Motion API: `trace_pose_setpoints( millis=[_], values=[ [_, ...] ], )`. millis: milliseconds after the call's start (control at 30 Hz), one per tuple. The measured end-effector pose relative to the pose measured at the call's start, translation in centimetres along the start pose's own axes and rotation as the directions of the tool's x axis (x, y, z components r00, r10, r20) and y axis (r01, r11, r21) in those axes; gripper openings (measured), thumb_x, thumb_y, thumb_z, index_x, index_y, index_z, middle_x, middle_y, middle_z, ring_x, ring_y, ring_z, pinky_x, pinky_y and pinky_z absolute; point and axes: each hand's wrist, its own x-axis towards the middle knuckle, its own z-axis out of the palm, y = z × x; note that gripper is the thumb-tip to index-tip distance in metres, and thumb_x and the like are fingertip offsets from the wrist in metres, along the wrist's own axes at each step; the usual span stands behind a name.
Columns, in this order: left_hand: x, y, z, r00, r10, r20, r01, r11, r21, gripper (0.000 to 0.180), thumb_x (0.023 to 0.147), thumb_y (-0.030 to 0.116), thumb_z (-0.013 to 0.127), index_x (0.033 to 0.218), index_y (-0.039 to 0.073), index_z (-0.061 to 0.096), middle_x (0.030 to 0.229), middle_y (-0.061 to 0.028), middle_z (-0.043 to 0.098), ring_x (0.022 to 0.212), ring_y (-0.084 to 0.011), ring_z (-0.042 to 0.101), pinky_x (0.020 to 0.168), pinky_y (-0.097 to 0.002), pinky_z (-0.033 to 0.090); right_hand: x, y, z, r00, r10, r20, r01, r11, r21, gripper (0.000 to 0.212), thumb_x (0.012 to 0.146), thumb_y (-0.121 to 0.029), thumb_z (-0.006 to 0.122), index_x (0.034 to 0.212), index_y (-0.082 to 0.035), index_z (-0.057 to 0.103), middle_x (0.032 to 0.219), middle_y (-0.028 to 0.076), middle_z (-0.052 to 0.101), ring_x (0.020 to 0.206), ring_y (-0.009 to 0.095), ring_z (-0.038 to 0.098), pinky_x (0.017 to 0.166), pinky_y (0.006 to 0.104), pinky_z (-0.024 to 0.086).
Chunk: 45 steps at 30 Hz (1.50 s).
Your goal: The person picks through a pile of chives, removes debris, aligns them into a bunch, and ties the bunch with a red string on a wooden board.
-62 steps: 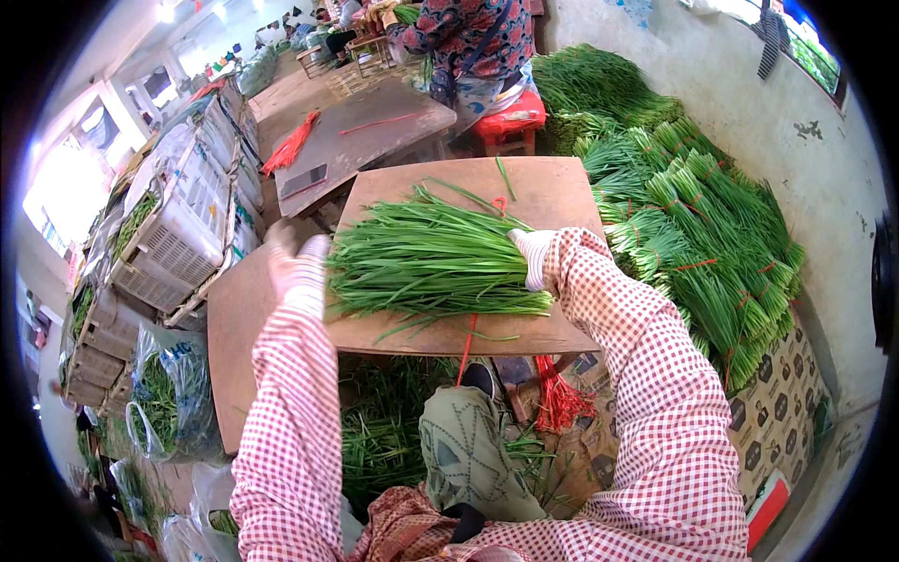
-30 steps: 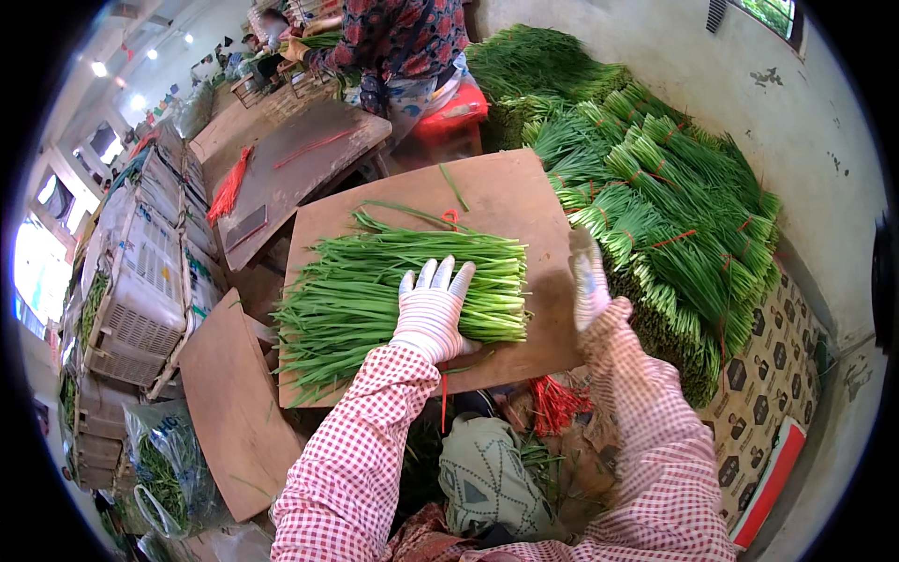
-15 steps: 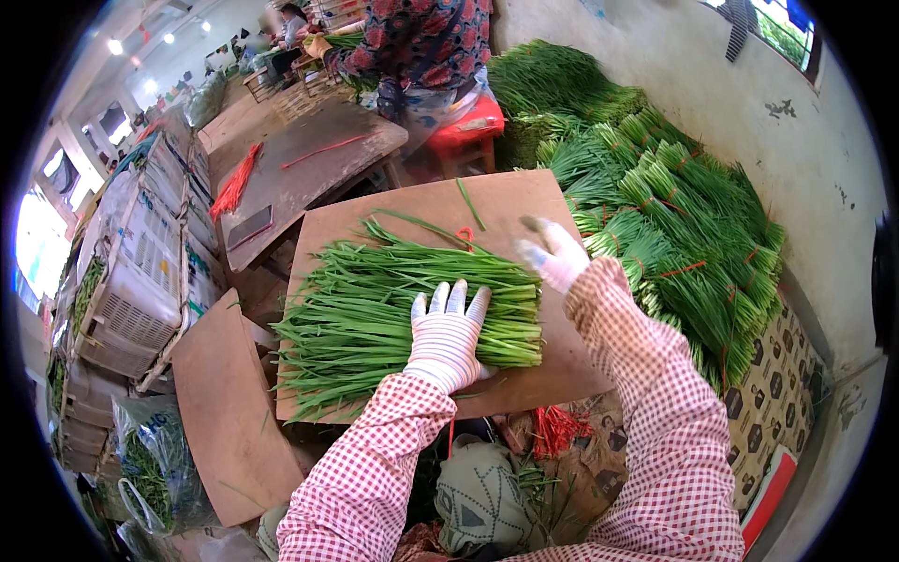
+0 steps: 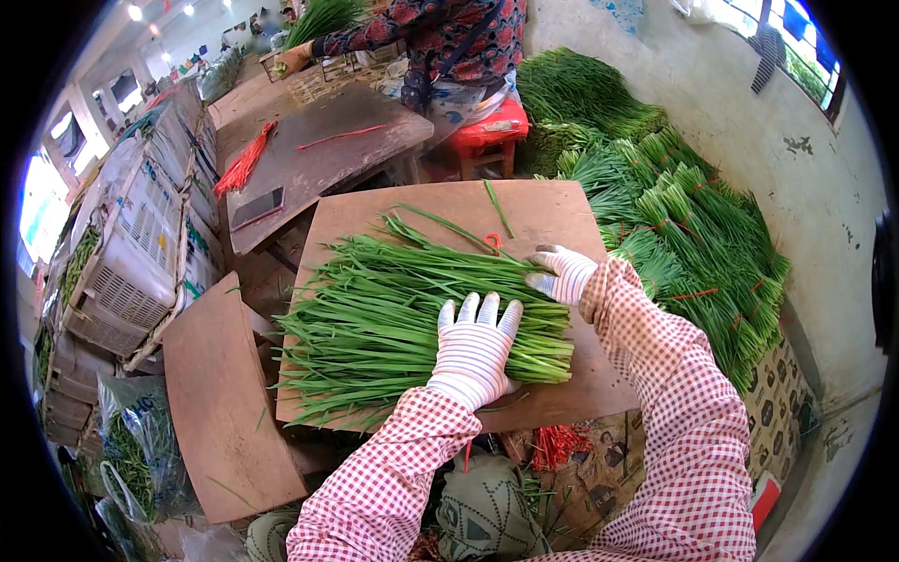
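A thick, loose layer of green garlic chives (image 4: 403,304) lies across a brown board (image 4: 552,211), leaves to the left and pale stem ends to the right. My left hand (image 4: 473,351), in a striped white glove, presses flat on the stems with its fingers spread. At the far right corner of the pile is my right hand (image 4: 565,273), gloved too; its thumb and fingers are apart, beside the outer stems, and nothing shows between them. A red tie (image 4: 493,242) peeks out past the far edge of the chives. Some loose blades (image 4: 498,208) lie beyond it.
Tied chive bundles (image 4: 693,234) are heaped along the right wall. A second table (image 4: 346,122) holds a phone (image 4: 258,208) and red ties (image 4: 247,159). White crates (image 4: 140,244) line the left. Ahead, a person (image 4: 464,47) holds chives by a red stool (image 4: 489,131).
My right hand has come in to the far right corner of the pile, its motion blur gone. My left hand stays flat on the chives. The person ahead has stretched an arm out leftward with chives.
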Motion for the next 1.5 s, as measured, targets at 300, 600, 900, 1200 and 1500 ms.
trace_pose_setpoints(
  millis=[300, 600, 900, 1200, 1500],
  values=[
    [-0.1, 0.0, 1.5, 0.983, -0.013, -0.181, -0.007, 0.994, -0.109, 0.112, 0.048, 0.05, 0.084, 0.137, 0.003, 0.035, 0.144, -0.0213, 0.03, 0.136, -0.0369, 0.026, 0.111, -0.0522, 0.019, 3.0, -0.9, -1.1, 0.829, 0.089, 0.552, -0.234, 0.952, 0.199, 0.113, 0.066, -0.086, 0.05, 0.139, -0.001, 0.039, 0.136, 0.023, 0.046, 0.131, 0.033, 0.04, 0.108, 0.041, 0.031],
    [0.9, -0.4, 0.5, 0.986, -0.136, -0.098, 0.12, 0.982, -0.148, 0.115, 0.045, 0.039, 0.086, 0.139, 0.007, 0.029, 0.142, -0.0173, 0.033, 0.136, -0.0343, 0.026, 0.112, -0.0497, 0.019, 0.2, -7.3, -1.8, 0.78, 0.095, 0.618, -0.013, 0.991, -0.137, 0.126, 0.047, -0.063, 0.084, 0.139, 0.005, 0.03, 0.128, 0.024, 0.051, 0.121, 0.031, 0.05, 0.102, 0.0391, 0.04],
    [1.9, -1.4, 0.3, 1.0, -0.009, -0.001, 0.008, 0.993, -0.121, 0.114, 0.046, 0.036, 0.086, 0.138, 0.001, 0.03, 0.136, -0.0178, 0.04, 0.132, -0.0349, 0.033, 0.11, -0.0516, 0.023, -1.1, -7.9, -0.1, 0.856, 0.185, 0.482, -0.028, 0.949, -0.315, 0.128, 0.038, -0.049, 0.091, 0.138, 0.004, 0.029, 0.135, 0.026, 0.041, 0.125, 0.038, 0.043, 0.105, 0.0393, 0.038],
    [7.4, -6.2, -3.5, 0.914, 0.235, 0.33, -0.223, 0.972, -0.074, 0.129, 0.04, 0.058, 0.087, 0.143, 0.006, 0.03, 0.146, -0.0182, 0.033, 0.14, -0.034, 0.024, 0.114, -0.0529, 0.013, -1.5, -8.1, -0.8, 0.863, 0.188, 0.47, -0.06, 0.96, -0.275, 0.128, 0.044, -0.046, 0.09, 0.14, 0.004, 0.022, 0.13, 0.024, 0.046, 0.12, 0.036, 0.049, 0.1, 0.0387, 0.043],
    [7.3, -6.0, -3.6, 0.862, 0.171, 0.477, -0.056, 0.968, -0.245, 0.119, 0.042, 0.054, 0.088, 0.137, 0.004, 0.038, 0.127, -0.021, 0.055, 0.12, -0.036, 0.051, 0.1, -0.0384, 0.041, -2.4, -7.4, -0.7, 0.894, 0.111, 0.435, -0.024, 0.979, -0.2, 0.124, 0.047, -0.043, 0.089, 0.142, 0.004, 0.023, 0.136, 0.023, 0.042, 0.124, 0.035, 0.045, 0.104, 0.0379, 0.04]
  ],
)
